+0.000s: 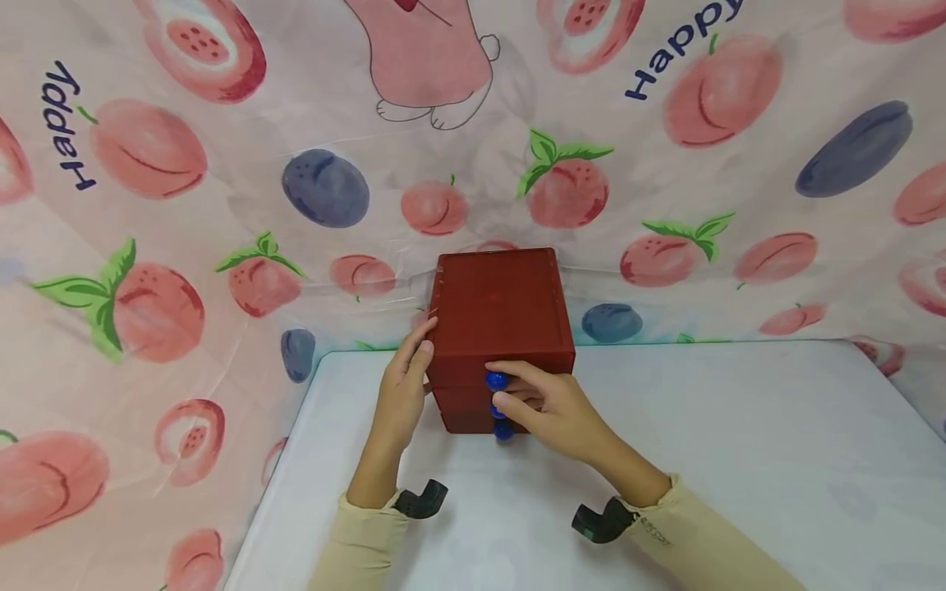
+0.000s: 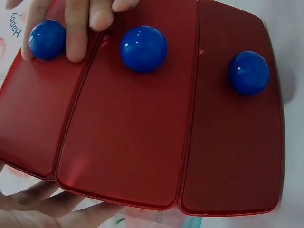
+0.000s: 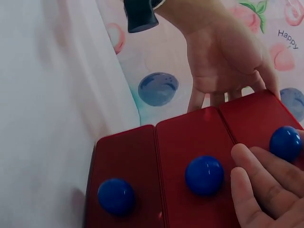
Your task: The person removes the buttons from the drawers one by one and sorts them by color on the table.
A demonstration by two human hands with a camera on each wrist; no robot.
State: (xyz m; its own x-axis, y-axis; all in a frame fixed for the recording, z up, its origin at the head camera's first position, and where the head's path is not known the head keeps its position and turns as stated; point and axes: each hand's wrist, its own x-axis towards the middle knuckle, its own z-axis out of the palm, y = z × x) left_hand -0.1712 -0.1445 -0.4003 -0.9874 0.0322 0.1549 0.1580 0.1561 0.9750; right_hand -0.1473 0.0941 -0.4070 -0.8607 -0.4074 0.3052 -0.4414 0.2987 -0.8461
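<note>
A dark red drawer box [image 1: 495,304] with three drawer fronts stands on the white table, a round blue knob on each front. My left hand [image 1: 402,382] rests along its left side, the fingers straight against the wall and the thumb by the front edge. At the top drawer, my right hand [image 1: 550,406] holds the top knob [image 2: 47,39] between its fingers. Just below are the middle knob [image 2: 143,49], partly hidden by the right hand in the head view, and the bottom knob [image 3: 116,196]. All the drawer fronts look flush.
The white table [image 1: 739,460] extends to both sides of the box. Close behind the box rises a fruit-printed cloth [image 1: 473,164], which also covers the left side. Black curved pieces [image 1: 602,521] sit at both sleeve cuffs.
</note>
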